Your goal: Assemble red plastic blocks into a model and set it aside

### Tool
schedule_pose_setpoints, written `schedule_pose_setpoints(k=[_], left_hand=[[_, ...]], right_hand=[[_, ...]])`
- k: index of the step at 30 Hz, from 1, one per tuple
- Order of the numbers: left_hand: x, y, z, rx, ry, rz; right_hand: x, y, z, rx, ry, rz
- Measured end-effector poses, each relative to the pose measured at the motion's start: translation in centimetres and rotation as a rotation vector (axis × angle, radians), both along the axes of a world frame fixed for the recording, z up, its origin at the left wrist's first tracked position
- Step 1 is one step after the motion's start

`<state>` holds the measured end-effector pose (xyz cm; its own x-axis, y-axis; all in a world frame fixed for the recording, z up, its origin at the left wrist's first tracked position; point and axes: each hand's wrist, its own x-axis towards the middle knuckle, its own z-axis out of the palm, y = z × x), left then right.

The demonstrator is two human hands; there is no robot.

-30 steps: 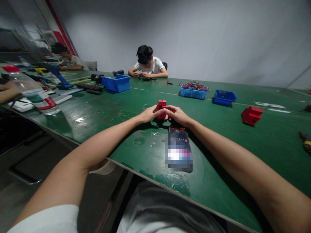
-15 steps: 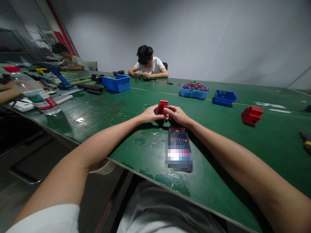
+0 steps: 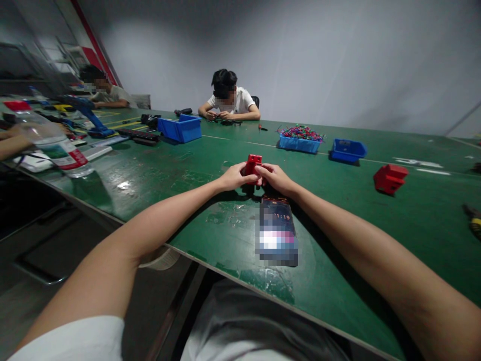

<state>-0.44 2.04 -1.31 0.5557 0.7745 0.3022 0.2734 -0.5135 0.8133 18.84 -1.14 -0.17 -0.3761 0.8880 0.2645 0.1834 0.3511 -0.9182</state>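
Between my two hands is a small red block with holes point(image 3: 254, 161), held just above the green table. My left hand point(image 3: 236, 176) grips it from the left, thumb across its near face. From the right, my right hand point(image 3: 273, 176) closes on the same block with thumb and fingers; some fingertips are hidden behind it. A phone point(image 3: 278, 230) lies face up just in front of my hands, its lit screen partly blurred out. Farther right on the table rests a larger red block point(image 3: 391, 178).
A blue bin of coloured wires point(image 3: 299, 145) and another blue bin point(image 3: 347, 151) stand beyond my hands. Left are a large blue bin point(image 3: 180, 129), a blue power drill point(image 3: 90, 115) and a plastic bottle point(image 3: 62, 148). Pliers point(image 3: 474, 220) lie far right. Co-workers sit across and left.
The red block has tilted and shifted slightly to the right in my hands. My left hand has moved a little with it. Everything else looks the same.
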Motion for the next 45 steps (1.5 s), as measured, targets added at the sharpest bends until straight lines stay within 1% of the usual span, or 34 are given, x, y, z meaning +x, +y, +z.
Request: schedule_pose_setpoints(k=[4, 6, 7, 9, 10, 11, 12, 16, 18, 21, 26, 29, 31, 33, 36, 38, 41, 43, 45], left_hand=[[0.0, -0.4, 0.4, 0.108, 0.123, 0.108], [-0.2, -0.3, 0.6, 0.159, 0.138, 0.127], [-0.3, -0.1, 0.7, 0.192, 0.128, 0.164], [-0.7, 0.5, 0.6, 0.292, 0.155, 0.299], [-0.9, 0.9, 0.5, 0.328, 0.197, 0.357], [-1.1, 1.2, 0.3, 0.343, 0.250, 0.385], [-1.4, 1.6, 0.2, 0.356, 0.307, 0.380], [-2.0, 2.0, -0.1, 0.352, 0.618, 0.231], [-2.1, 1.9, 0.0, 0.355, 0.686, 0.206], [-2.0, 1.8, 0.2, 0.383, 0.686, 0.181], [-2.0, 2.1, 0.2, 0.413, 0.656, 0.062], [-1.9, 1.8, 0.7, 0.467, 0.624, 0.029], [-1.9, 1.6, 1.1, 0.475, 0.631, 0.052], [-1.8, 1.3, 1.3, 0.491, 0.636, 0.125], [-1.7, 1.3, 0.9, 0.544, 0.612, 0.212], [-1.7, 1.5, 0.5, 0.549, 0.617, 0.214], [-1.8, 2.0, 0.1, 0.436, 0.624, 0.192], [-1.9, 2.3, -0.1, 0.414, 0.582, 0.177], [-1.9, 2.6, -0.2, 0.410, 0.490, 0.205]], right_hand=[[0.0, 0.2, -0.1, -0.026, 0.018, 0.005], [-0.1, 0.3, -0.2, -0.023, 0.022, -0.003], [-0.1, 0.3, -0.2, -0.024, 0.025, -0.008], [-0.1, 0.3, -0.2, -0.034, 0.032, -0.012], [-0.2, 0.3, -0.2, -0.040, 0.035, -0.010], [-0.2, 0.2, -0.2, -0.045, 0.038, -0.008], [-0.2, 0.2, -0.2, -0.048, 0.040, -0.006], [-0.2, 0.3, -0.2, -0.040, 0.041, -0.010], [-0.3, 0.3, -0.2, -0.032, 0.039, -0.014], [-0.3, 0.4, -0.4, -0.030, 0.035, -0.018], [-0.2, 0.4, -0.4, -0.030, 0.027, -0.016], [-0.2, 0.4, -0.3, -0.035, 0.029, -0.011], [-0.2, 0.4, -0.3, -0.042, 0.035, -0.008], [-0.2, 0.4, -0.3, -0.045, 0.043, -0.008], [-0.2, 0.4, -0.3, -0.045, 0.048, -0.015], [-0.2, 0.3, -0.4, -0.046, 0.050, -0.018], [-0.2, 0.3, -0.4, -0.037, 0.049, -0.020], [-0.2, 0.2, -0.3, -0.018, 0.046, -0.023], [-0.3, 0.2, -0.3, 0.006, 0.041, -0.028]])
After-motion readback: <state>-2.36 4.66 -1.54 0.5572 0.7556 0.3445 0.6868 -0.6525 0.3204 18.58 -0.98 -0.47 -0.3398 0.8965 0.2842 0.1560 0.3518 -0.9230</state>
